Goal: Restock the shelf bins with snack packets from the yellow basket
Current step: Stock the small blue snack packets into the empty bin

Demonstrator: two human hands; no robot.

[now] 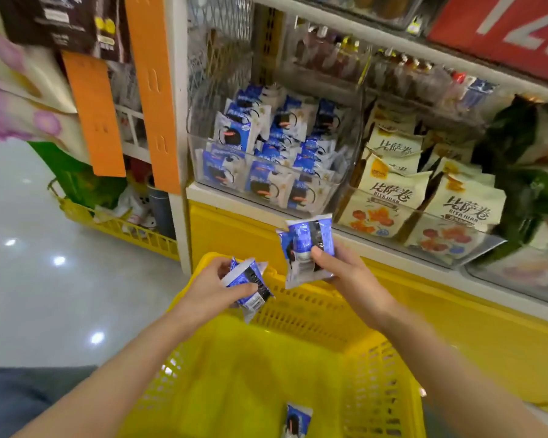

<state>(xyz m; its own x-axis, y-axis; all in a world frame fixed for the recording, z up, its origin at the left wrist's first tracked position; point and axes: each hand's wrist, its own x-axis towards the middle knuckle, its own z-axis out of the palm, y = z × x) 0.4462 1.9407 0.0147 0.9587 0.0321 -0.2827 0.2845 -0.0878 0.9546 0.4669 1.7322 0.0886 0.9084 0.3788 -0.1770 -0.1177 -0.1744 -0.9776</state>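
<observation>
A yellow basket [314, 314] sits below me, with one blue snack packet [298, 420] lying on its floor at the bottom edge. My left hand [215, 286] grips a small bunch of blue-and-white packets [250, 287] over the basket's far rim. My right hand [342, 267] pinches another blue packet [307, 248], held up just below the shelf. Straight above it, a clear shelf bin [222, 181] holds several of the same blue packets.
Right of the blue bin stands a clear bin of cream packets [389, 200], then dark green bags [519, 172]. Smaller bins of wrapped sweets sit behind. A yellow shelf base [234, 232] runs below. Another yellow basket [133, 232] with goods rests on the floor at left.
</observation>
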